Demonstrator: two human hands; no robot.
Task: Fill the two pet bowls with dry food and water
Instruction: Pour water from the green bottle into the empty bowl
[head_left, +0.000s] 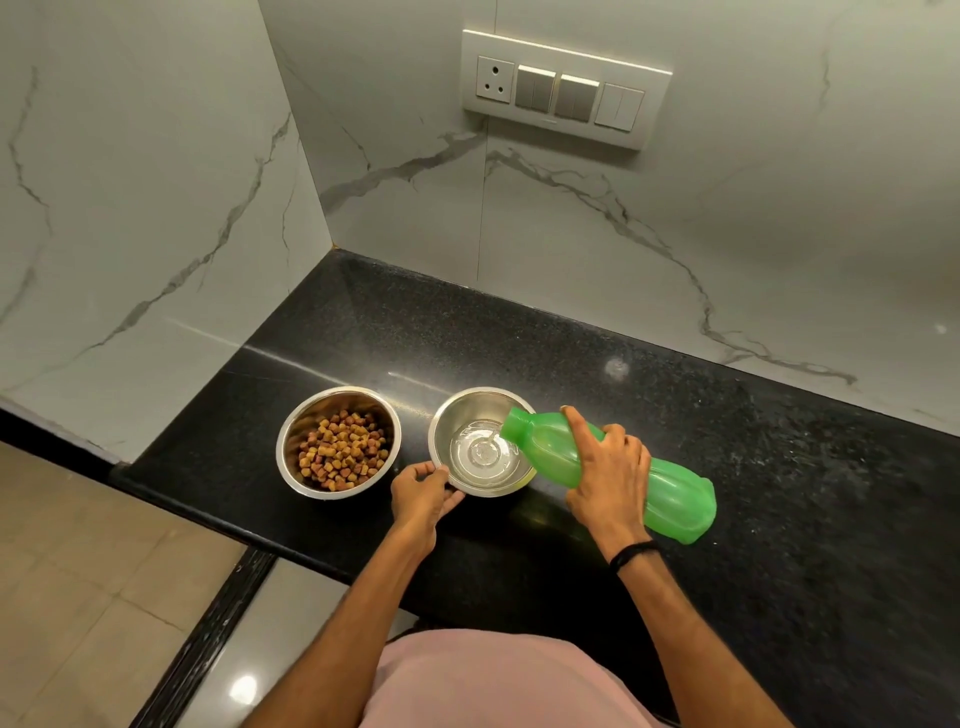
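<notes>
Two steel bowls stand side by side on the black counter (727, 467). The left bowl (291, 441) holds brown and tan dry kibble (340, 449). The right bowl (457, 410) has a shallow pool of water in its bottom. My right hand (605, 475) grips a green plastic bottle (675, 493) tilted on its side, its open mouth over the right bowl's rim, and a thin stream of water runs from it into the bowl. My left hand (421, 493) holds the near left rim of the right bowl.
White marble walls close the counter at the left and back, forming a corner. A switch panel (563, 88) sits on the back wall. The counter's front edge runs diagonally at the lower left, with tiled floor (93, 571) below it.
</notes>
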